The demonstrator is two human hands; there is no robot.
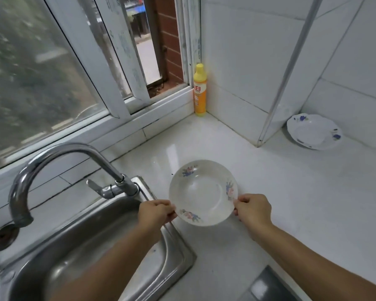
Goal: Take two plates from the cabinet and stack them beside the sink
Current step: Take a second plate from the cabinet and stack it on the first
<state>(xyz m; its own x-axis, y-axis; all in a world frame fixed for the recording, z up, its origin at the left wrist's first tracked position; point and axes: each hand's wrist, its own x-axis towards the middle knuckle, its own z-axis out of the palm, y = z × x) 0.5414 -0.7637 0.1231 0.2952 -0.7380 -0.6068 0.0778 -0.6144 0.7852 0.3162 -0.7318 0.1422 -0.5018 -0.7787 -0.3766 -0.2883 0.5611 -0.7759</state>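
Observation:
A white plate with pink and blue flowers on its rim is just right of the steel sink, low over the white countertop; I cannot tell whether it touches the counter. My left hand grips its near left rim. My right hand grips its near right rim. A second white plate with blue flowers lies on the counter far right, against the tiled wall. The cabinet is out of view.
A curved chrome faucet rises behind the sink. A yellow dish soap bottle stands in the corner by the window frame. A tiled wall corner juts out between the two plates. A dark appliance edge shows at the bottom.

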